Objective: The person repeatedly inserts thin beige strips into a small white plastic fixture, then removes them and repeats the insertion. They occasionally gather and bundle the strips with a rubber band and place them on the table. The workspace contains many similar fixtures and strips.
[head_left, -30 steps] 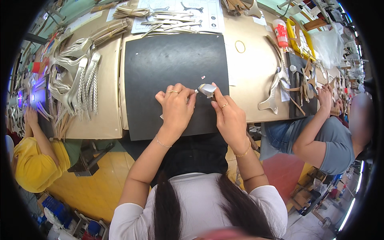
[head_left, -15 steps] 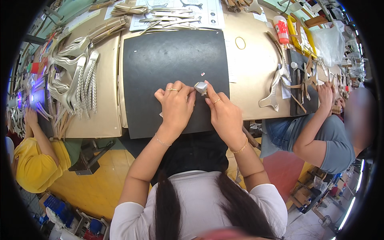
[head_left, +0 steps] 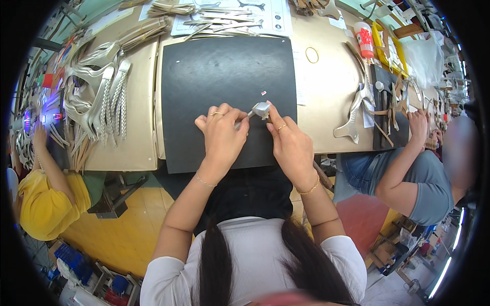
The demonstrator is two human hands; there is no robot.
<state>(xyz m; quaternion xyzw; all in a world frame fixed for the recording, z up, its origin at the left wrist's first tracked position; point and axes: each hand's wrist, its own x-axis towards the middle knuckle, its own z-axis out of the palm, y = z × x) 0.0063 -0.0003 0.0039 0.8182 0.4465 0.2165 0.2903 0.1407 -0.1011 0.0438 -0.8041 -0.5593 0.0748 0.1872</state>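
Note:
Over the black mat (head_left: 224,76), my left hand (head_left: 223,135) is closed in a pinch on a thin, pale strip. At the strip's right end is a small silver-grey angular piece (head_left: 261,109). My right hand (head_left: 293,148) has its index fingertip against the right side of that piece, with the thumb bent beneath it. The exact kind of piece is too small to make out. Just beyond it on the mat lies a tiny white-and-red scrap (head_left: 264,93).
Silvery straps with braided ends (head_left: 104,97) are piled at the left. Thin strips (head_left: 224,23) lie along the back on a printed sheet. To the right are a rubber band (head_left: 312,55), a Y-shaped strap piece (head_left: 352,115) and a red-and-white bottle (head_left: 364,40). Co-workers sit on both sides.
The silver-grey piece now stands farther out from my left fingers, with more of the thin strip showing. My right hand has shifted slightly right. The whole view has also shifted a little.

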